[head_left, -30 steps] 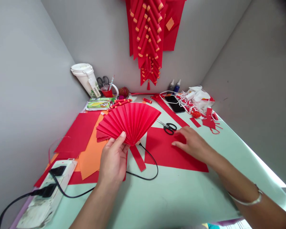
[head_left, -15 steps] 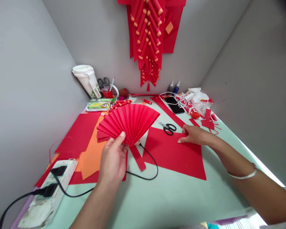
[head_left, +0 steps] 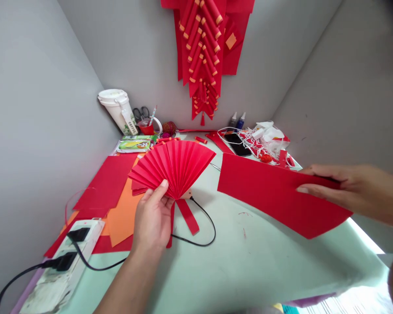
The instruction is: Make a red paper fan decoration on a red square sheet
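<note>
Between thumb and fingers, my left hand [head_left: 153, 213] grips the base of a pleated red paper fan [head_left: 180, 163], spread wide over the left middle of the table. My right hand [head_left: 343, 187] pinches a sheet of red paper [head_left: 271, 187] by its right part, thumb on the near face. The sheet is lifted off the table and tilted, and it covers most of the scissors, of which only the blade tips [head_left: 215, 167] show. Below the fan lies a narrow red paper strip [head_left: 188, 218], beside a black cord.
A power strip [head_left: 75, 253] with two black plugs lies at the left. Orange paper [head_left: 122, 222] and red paper [head_left: 105, 179] are next to it. A white bucket [head_left: 116, 109], a phone [head_left: 237, 144] and paper scraps [head_left: 265, 139] stand or lie at the back, below a hanging firecracker decoration [head_left: 203, 48].
My right hand has picked up the red sheet from the table and moved it right and up. The scissors' handles are now hidden behind it. My left hand keeps the fan almost in place.
</note>
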{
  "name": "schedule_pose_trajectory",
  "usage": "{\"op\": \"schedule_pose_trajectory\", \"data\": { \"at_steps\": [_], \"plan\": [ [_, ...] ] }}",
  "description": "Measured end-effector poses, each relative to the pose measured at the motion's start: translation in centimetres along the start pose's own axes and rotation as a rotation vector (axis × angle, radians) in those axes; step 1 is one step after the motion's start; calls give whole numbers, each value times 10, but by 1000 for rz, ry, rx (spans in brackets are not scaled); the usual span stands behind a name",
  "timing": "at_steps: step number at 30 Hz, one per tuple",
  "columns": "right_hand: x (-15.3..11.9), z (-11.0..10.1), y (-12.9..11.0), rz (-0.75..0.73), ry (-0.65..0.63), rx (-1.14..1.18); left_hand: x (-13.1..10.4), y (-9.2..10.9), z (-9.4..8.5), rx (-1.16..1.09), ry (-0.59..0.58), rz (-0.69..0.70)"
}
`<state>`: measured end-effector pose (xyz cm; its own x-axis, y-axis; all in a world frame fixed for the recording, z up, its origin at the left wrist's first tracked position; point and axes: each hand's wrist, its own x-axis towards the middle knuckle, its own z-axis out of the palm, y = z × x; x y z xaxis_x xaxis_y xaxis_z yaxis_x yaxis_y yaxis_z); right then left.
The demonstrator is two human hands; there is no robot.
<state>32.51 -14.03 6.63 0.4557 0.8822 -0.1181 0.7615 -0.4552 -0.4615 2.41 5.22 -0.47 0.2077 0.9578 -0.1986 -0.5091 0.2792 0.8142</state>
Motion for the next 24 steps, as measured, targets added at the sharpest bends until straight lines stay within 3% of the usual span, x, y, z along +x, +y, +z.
{"op": "schedule_pose_trajectory", "data": {
  "at_steps": [2,6,8,11,16,22,24],
  "plan": [
    [-2,-2,4,-29,100,-64,1,1,-2,-8,25,14],
    [3,-8,12,38,152,-75,3,2,-4,-19,50,22],
    [9,-10,13,144,48,95,2,4,-4,-21,55,22],
    [20,-4,15,328,-229,559,0,6,-2,1,47,18],
    [32,19,25,387,-213,1001,-1,8,-1,47,39,7],
    [32,35,26,320,-283,1070,4,4,-5,-24,76,-16],
    [29,35,24,233,-128,869,6,4,-6,-48,85,-26]
  ]
}}
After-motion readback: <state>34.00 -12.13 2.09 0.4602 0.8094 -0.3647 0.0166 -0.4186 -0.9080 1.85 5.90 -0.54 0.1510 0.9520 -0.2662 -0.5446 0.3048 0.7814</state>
